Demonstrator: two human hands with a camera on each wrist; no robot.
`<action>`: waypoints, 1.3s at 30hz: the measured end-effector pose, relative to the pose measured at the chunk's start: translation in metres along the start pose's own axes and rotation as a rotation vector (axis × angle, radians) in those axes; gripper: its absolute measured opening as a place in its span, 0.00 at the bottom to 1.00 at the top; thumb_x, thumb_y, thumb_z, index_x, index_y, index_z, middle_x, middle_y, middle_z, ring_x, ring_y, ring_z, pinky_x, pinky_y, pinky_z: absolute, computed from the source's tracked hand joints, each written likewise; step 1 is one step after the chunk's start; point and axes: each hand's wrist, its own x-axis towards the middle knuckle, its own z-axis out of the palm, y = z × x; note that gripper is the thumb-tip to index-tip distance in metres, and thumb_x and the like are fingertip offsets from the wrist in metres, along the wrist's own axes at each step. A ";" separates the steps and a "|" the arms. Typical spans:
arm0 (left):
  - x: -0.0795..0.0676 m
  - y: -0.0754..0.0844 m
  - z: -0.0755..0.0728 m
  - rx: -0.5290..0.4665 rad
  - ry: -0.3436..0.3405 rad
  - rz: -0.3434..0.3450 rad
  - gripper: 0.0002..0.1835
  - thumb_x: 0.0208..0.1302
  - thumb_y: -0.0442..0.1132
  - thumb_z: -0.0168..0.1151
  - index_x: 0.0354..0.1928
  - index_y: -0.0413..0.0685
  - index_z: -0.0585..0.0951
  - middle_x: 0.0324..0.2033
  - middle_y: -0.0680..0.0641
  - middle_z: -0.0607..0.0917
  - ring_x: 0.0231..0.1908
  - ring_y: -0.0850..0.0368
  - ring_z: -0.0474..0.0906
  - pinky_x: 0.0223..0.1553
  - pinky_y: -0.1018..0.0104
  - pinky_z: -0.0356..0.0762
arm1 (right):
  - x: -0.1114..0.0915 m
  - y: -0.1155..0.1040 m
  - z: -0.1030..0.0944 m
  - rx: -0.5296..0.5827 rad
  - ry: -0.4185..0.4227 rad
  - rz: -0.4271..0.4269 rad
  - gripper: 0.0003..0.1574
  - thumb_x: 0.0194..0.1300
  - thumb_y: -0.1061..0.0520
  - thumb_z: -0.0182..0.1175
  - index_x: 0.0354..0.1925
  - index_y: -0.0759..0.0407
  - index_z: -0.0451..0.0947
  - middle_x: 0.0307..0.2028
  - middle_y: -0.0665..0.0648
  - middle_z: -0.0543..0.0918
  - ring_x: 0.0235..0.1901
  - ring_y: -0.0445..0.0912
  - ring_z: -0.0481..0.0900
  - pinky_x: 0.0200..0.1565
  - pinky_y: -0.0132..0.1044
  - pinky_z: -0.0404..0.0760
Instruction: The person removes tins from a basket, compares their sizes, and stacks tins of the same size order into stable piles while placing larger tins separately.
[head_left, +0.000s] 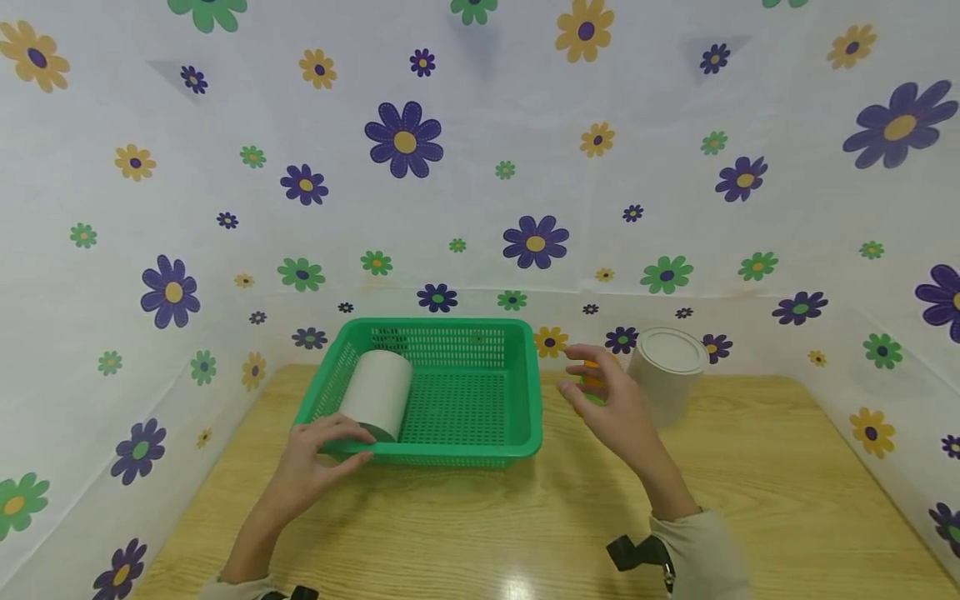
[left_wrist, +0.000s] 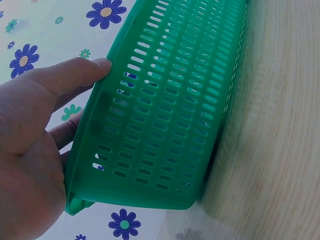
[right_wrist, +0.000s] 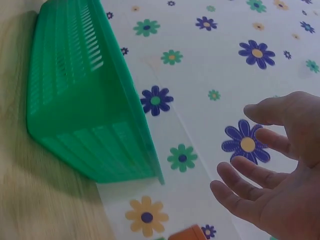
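Note:
My left hand (head_left: pixel 311 467) grips the near left corner of a green plastic basket (head_left: pixel 457 451), thumb and fingers on either side of its rim (left_wrist: pixel 100 92). Inside the basket, along its left side, a white cylindrical can (head_left: pixel 378 387) lies on its side. To the right of the basket my right hand (head_left: pixel 618 408) hovers with fingers spread and loosely bent, holding nothing. Behind that hand is an orange and green object, largely hidden; its orange part (right_wrist: pixel 187 234) shows at the bottom of the right wrist view. A white lidded can (head_left: pixel 667 375) stands upright just beyond.
The basket and cans are on a light wooden table (head_left: pixel 450 533). A white sheet with printed flowers (head_left: pixel 465 200) hangs as a wall behind the table and along both sides. Dark straps (head_left: pixel 641 552) circle the wrists over beige sleeves.

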 end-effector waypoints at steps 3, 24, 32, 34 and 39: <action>-0.001 -0.001 0.001 -0.008 0.001 0.010 0.12 0.52 0.44 0.73 0.39 0.65 0.83 0.40 0.63 0.82 0.46 0.61 0.75 0.44 0.55 0.54 | 0.005 -0.005 0.010 0.024 -0.025 0.003 0.26 0.65 0.62 0.59 0.60 0.65 0.66 0.57 0.62 0.73 0.53 0.59 0.75 0.50 0.50 0.75; 0.000 0.000 0.000 -0.016 0.005 0.021 0.13 0.51 0.43 0.73 0.39 0.65 0.83 0.40 0.62 0.82 0.46 0.61 0.75 0.43 0.56 0.53 | 0.039 0.007 0.097 0.103 -0.235 0.071 0.29 0.64 0.49 0.62 0.62 0.44 0.66 0.56 0.56 0.73 0.51 0.57 0.78 0.46 0.45 0.78; 0.000 0.000 0.000 -0.007 0.004 0.008 0.12 0.51 0.44 0.73 0.39 0.65 0.83 0.40 0.62 0.81 0.46 0.61 0.74 0.43 0.56 0.53 | 0.055 -0.003 0.131 -0.005 -0.337 0.093 0.35 0.64 0.46 0.61 0.66 0.47 0.62 0.58 0.58 0.72 0.50 0.55 0.78 0.45 0.46 0.78; 0.000 0.000 0.000 -0.005 0.003 0.003 0.13 0.51 0.44 0.73 0.39 0.65 0.82 0.40 0.62 0.81 0.46 0.61 0.74 0.42 0.56 0.53 | 0.058 -0.004 0.139 -0.008 -0.360 0.108 0.37 0.64 0.46 0.61 0.67 0.49 0.60 0.58 0.59 0.72 0.51 0.55 0.78 0.46 0.46 0.78; 0.001 0.000 -0.001 -0.002 -0.003 0.003 0.12 0.52 0.44 0.73 0.39 0.65 0.82 0.40 0.63 0.81 0.46 0.62 0.74 0.43 0.56 0.53 | 0.069 -0.004 0.156 -0.031 -0.401 0.135 0.40 0.64 0.45 0.61 0.68 0.51 0.58 0.60 0.58 0.71 0.51 0.54 0.78 0.45 0.44 0.78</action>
